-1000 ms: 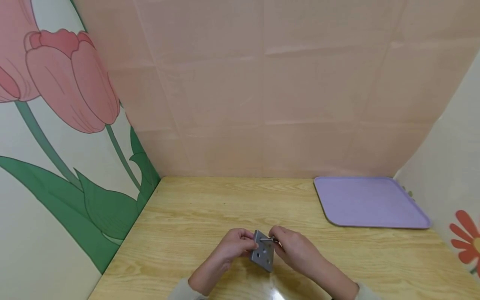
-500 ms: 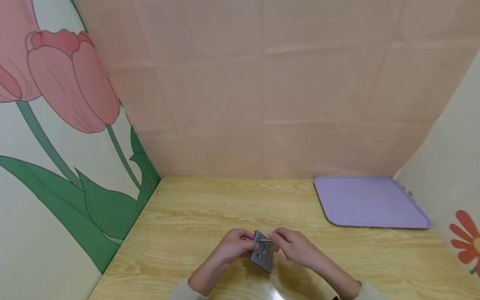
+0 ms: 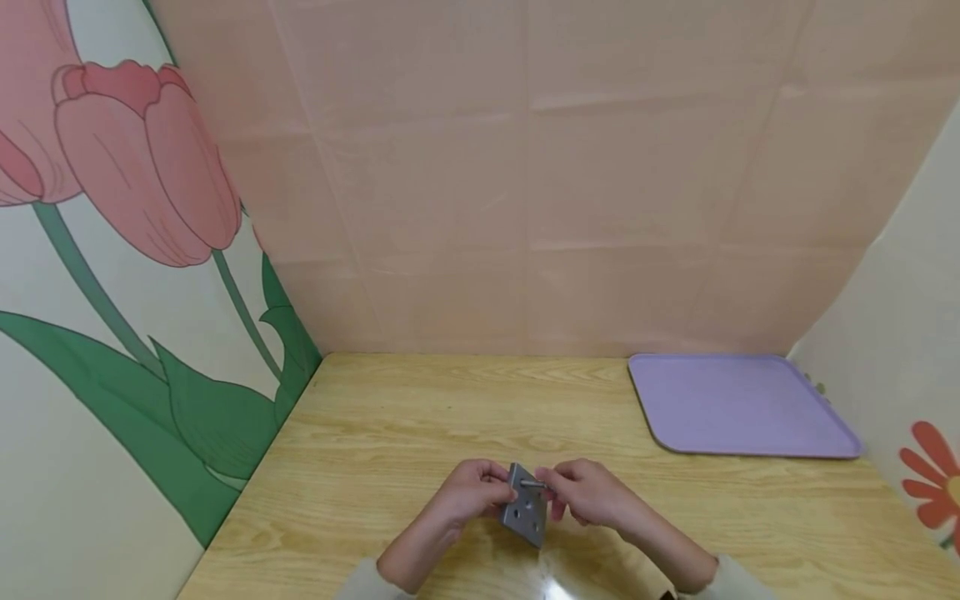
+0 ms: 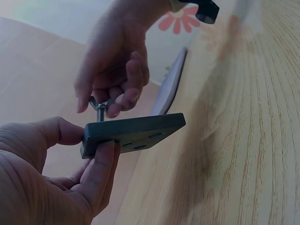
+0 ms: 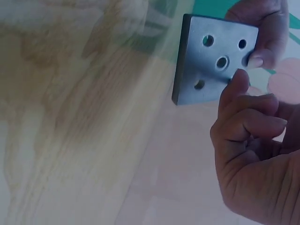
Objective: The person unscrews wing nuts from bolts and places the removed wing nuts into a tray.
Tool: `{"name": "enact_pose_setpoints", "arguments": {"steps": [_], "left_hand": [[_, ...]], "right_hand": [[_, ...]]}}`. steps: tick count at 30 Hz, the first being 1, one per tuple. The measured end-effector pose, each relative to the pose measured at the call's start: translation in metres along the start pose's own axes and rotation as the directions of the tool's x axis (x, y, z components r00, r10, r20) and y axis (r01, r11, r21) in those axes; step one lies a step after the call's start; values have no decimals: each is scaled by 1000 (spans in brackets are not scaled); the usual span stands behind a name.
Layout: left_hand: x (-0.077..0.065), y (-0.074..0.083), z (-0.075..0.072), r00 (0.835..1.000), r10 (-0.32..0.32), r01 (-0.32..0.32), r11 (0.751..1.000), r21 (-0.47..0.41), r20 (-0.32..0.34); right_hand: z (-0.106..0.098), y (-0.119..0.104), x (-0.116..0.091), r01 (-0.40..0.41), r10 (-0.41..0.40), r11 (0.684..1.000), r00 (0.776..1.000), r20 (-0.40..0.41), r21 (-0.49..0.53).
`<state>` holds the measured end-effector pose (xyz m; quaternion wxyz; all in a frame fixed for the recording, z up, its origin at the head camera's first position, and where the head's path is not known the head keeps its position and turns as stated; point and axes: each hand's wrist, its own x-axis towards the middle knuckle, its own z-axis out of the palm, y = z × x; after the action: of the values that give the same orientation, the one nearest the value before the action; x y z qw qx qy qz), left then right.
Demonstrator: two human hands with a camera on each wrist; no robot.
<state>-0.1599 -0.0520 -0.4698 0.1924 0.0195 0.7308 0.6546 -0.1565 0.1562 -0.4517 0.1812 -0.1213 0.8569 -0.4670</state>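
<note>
A square grey metal plate (image 3: pixel 522 527) with several round holes is held up on edge over the table. My left hand (image 3: pixel 468 492) pinches one corner, thumb on one face and fingers on the other. Out of a hole near that corner stands a wing screw (image 4: pixel 100 111), its wings away from the plate. My right hand (image 3: pixel 592 495) has thumb and fingertips at those wings, the other fingers curled. In the right wrist view the plate (image 5: pixel 208 70) shows its holed face, while the right hand's fingers hide the screw.
The wood-grain table (image 3: pixel 390 417) lies under both hands. A purple tray (image 3: pixel 742 408) sits at its back right. Behind rises a pinkish sheet (image 3: pixel 525 208), with flower-printed panels at the left and right sides.
My right hand's fingers have shifted their position around the wing screw, uncovering and covering its shank. The left hand and the plate stay almost where they were.
</note>
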Motion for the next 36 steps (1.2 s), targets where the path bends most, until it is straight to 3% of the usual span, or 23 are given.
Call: {"name": "enact_pose_setpoints", "arguments": {"steps": [2, 4, 7, 11, 13, 16, 19, 22, 25, 27, 29, 33, 34, 36], "left_hand": [[0, 0, 0, 1000, -1, 1, 1000, 2, 2], [1, -1, 0, 1000, 5, -5, 1000, -7, 4], [2, -2, -1, 1000, 15, -15, 1000, -17, 9], [2, -2, 0, 1000, 19, -19, 1000, -24, 10], [3, -2, 0, 1000, 16, -16, 1000, -25, 11], [3, -2, 0, 1000, 8, -8, 1000, -22, 9], [4, -1, 0, 1000, 2, -1, 1000, -21, 10], [4, -1, 0, 1000, 1, -1, 1000, -23, 8], [3, -1, 0, 1000, 5, -5, 1000, -25, 6], [3, -1, 0, 1000, 11, -11, 1000, -24, 8], [3, -1, 0, 1000, 13, -12, 1000, -22, 9], [2, -1, 0, 1000, 11, -11, 1000, -18, 10], [2, -1, 0, 1000, 10, -10, 1000, -19, 10], [2, 0, 0, 1000, 10, -9, 1000, -17, 11]], "right_hand": [[-1, -1, -1, 96, -101, 985, 994, -29, -143], [-1, -1, -2, 208, -236, 925, 970, -53, -319], [0, 0, -4, 349, -462, 742, 885, -59, -572], [1, 0, -5, 423, -689, 461, 725, -14, -780], [2, 1, -4, 424, -744, 376, 668, 4, -824], [3, 3, -3, 415, -789, 312, 615, 11, -855], [4, 4, -2, 410, -795, 313, 606, -1, -857], [5, 5, -3, 408, -791, 326, 612, -10, -853], [5, 5, -4, 396, -772, 355, 635, -26, -847], [5, 4, -6, 387, -743, 400, 667, -47, -831], [5, 2, -8, 384, -677, 508, 731, -82, -771], [3, -2, -7, 299, -424, 815, 891, -160, -496], [3, -2, -6, 258, -345, 878, 925, -160, -404], [3, -2, -4, 169, -202, 960, 970, -135, -223]]}}
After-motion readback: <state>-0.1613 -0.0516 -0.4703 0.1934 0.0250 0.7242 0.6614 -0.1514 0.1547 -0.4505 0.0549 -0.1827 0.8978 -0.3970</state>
